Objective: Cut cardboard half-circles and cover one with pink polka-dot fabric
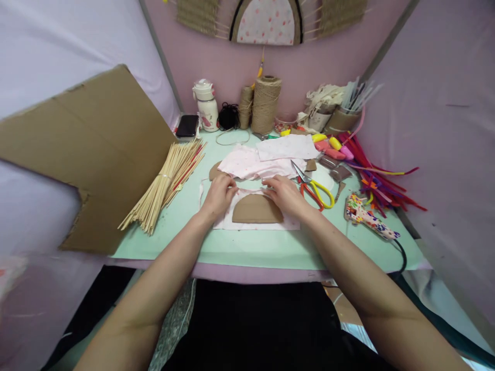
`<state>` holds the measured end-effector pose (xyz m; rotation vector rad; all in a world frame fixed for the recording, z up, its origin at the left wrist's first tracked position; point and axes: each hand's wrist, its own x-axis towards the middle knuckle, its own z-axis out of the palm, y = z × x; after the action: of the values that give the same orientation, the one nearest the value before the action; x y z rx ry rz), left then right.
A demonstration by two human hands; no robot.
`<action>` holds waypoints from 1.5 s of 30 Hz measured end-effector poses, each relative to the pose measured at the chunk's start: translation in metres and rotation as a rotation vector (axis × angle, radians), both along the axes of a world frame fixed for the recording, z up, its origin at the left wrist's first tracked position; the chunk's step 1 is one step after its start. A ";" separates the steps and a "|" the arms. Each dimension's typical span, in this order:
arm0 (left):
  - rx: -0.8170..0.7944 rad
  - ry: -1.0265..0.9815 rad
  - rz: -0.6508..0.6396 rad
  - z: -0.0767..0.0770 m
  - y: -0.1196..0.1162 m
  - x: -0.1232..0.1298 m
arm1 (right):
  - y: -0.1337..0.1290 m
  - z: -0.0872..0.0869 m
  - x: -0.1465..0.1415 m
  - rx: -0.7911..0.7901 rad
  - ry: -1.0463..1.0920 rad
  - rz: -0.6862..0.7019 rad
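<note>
A brown half-round piece of cardboard (257, 210) lies flat on a white fabric piece (260, 226) with faint pink marks, near the table's front. My left hand (221, 196) is at the fabric's far left edge, its fingers bent and closed on it. At the far right edge, my right hand (285, 195) has thumb and fingers on the cloth in a loose pinch. Just beyond my hands lies more pink-spotted fabric (243, 161), partly covering another rounded cardboard piece (215, 170). Scissors (315, 186) with red and yellow handles rest right of my right hand.
Wooden sticks (164, 185) and a large cardboard sheet (88, 149) are at left. A patterned glue gun (371, 217) and pipe cleaners (381, 180) lie at right. Along the back stand a bottle (207, 107), twine spools (266, 105) and a cup of glue sticks (344, 119).
</note>
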<state>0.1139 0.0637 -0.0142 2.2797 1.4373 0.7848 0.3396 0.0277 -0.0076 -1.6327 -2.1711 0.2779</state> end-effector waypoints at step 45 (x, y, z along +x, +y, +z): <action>-0.879 -1.118 -0.249 0.016 -0.028 0.027 | 0.008 0.016 -0.013 -0.039 1.053 -0.106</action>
<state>0.1407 0.0356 0.0014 0.9899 0.6882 0.8666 0.3262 0.0352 0.0082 -1.1742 -1.2672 0.9046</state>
